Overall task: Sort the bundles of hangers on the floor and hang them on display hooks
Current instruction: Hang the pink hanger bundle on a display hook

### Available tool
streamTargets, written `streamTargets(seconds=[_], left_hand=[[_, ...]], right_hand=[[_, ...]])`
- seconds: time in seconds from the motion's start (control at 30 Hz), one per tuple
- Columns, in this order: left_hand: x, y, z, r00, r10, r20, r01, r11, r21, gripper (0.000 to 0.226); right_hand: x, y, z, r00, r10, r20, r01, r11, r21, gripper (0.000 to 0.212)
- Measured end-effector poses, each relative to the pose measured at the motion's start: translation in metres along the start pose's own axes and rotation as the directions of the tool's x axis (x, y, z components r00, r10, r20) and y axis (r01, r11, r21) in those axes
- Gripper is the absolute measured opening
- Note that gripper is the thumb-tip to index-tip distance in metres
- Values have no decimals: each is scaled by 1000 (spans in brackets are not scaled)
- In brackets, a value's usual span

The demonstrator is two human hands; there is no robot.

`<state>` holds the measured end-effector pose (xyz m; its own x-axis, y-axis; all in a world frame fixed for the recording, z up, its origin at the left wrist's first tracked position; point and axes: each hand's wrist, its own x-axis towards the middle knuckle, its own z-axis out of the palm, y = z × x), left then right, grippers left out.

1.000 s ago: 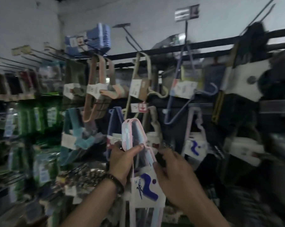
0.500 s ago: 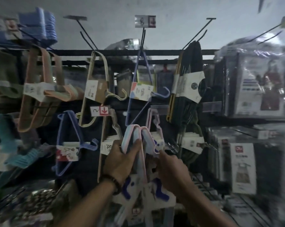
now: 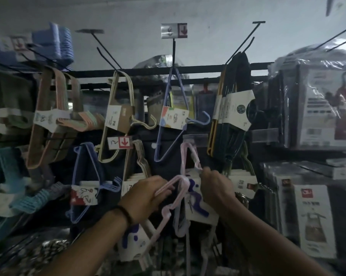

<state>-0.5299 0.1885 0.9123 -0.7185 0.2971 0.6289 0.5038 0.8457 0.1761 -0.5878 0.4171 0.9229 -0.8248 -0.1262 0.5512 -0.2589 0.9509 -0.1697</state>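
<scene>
Two pink lots are in play at the middle of the wall. The bundle of thin pale-pink plastic hangers (image 3: 185, 181) is held up in front of the lower row of the display, one corner uppermost, and what looks like its white card sleeve with blue blotches (image 3: 132, 244) trails low beside the left forearm. A second pink bundle (image 3: 188, 154) already hangs just above it, under a clear plastic label holder (image 3: 195, 137). The left hand (image 3: 146, 194), a dark band at its wrist, has its fingers wrapped round one sloping arm of the held bundle. The right hand (image 3: 216, 186) is closed too, seemingly pinching the lower end of the hung bundle, though I cannot see its fingertips. I'd say the hanging step is in hand, pink going with pink. Next the raised corner must reach the tip of the display hook, which I cannot make out behind the holder, and slide back along it without knocking its neighbour off. The hangers look slim, smooth and springy, bound only by card, so they may splay. Around them hang a lilac wire-thin bundle (image 3: 168, 124), a cream bundle with a brown card band (image 3: 116, 116), a dark green and yellow bundle (image 3: 231, 108) and a blue bundle (image 3: 84, 172), below a black rail (image 3: 188, 71). Crinkly clear-wrapped packs (image 3: 315, 108) stack at the right.
</scene>
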Motion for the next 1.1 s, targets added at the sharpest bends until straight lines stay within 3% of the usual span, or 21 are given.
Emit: streamTargets(seconds=[0.17,0.33,0.5,0.63,0.83,0.97,1.1], left_hand=[[17,7,11,999,-32,-6,31,993,-113,44],[27,17,22,996,-33,-80,21,990,-142,22],[34,21,25,996,-1,-85,-5,997,-73,18],[33,17,29,998,-10,-57,7,998,-56,33],[32,20,34,997,-27,-67,20,994,-108,37],[31,18,33,997,-24,-70,12,986,-165,28],[33,15,34,992,28,-121,-44,990,-133,44]], right_hand=[[10,-2,4,994,-33,-107,32,999,-4,16],[9,6,9,987,-32,-155,29,999,-24,6],[13,6,25,982,-15,-191,8,999,-40,18],[20,5,42,977,7,-215,-16,999,-41,30],[24,6,61,954,33,-299,-31,999,9,19],[22,7,62,961,33,-275,-40,999,-18,20],[24,8,56,948,42,-315,-44,999,2,20]])
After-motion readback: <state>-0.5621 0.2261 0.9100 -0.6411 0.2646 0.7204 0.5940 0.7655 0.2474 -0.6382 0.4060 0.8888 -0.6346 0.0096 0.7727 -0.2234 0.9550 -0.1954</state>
